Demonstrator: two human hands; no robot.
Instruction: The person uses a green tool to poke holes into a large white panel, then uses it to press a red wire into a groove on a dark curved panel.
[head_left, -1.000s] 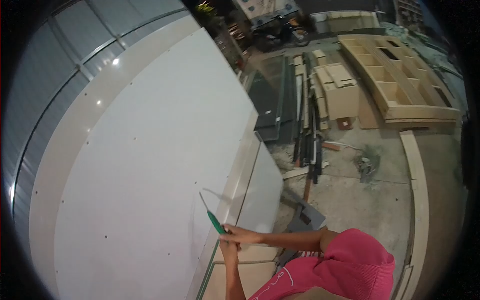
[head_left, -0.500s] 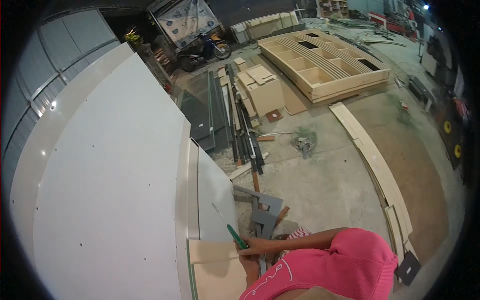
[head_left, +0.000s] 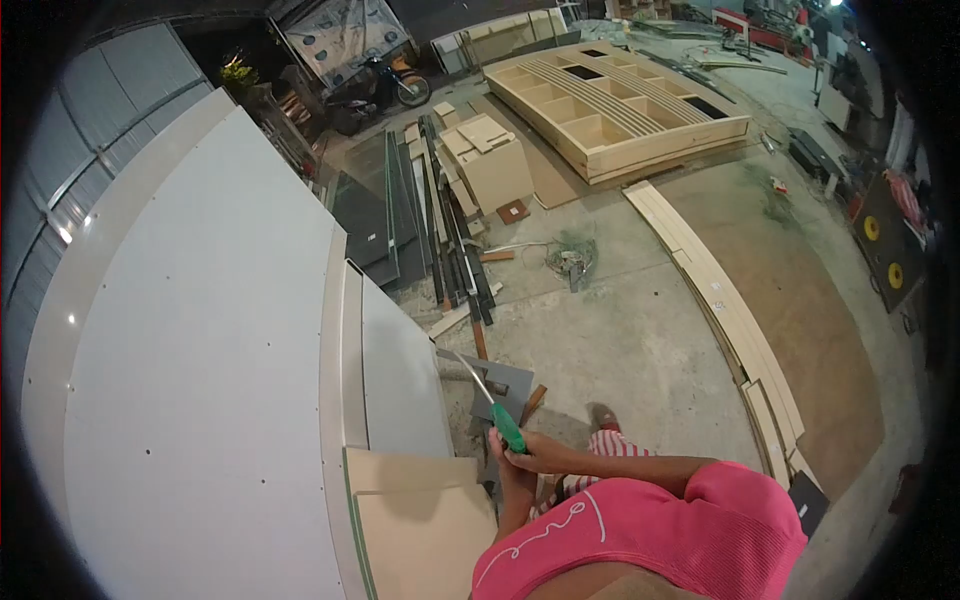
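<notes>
A screwdriver [head_left: 507, 427] with a green handle and a thin metal shaft points up and to the left, over the concrete floor. My right hand [head_left: 547, 456] comes in from the right and is closed on the handle. My left hand [head_left: 507, 472] rises from below and is closed against the handle's lower end, touching the right hand. Just left of the hands lies a beige board [head_left: 420, 520] against the edge of a large white panel [head_left: 200, 350]. A pink sleeve fills the bottom of the view.
Grey flat pieces [head_left: 508, 380] lie on the floor under the shaft. Dark strips and glass sheets [head_left: 420, 220], a cardboard box [head_left: 495, 160], a big wooden frame [head_left: 610, 105] and long planks [head_left: 720, 310] lie beyond. A motorbike [head_left: 385, 85] stands at the back.
The view has swung right, away from the white panel toward the floor. The screwdriver tip has left the panel and now hangs over the grey pieces; both hands stay on the handle.
</notes>
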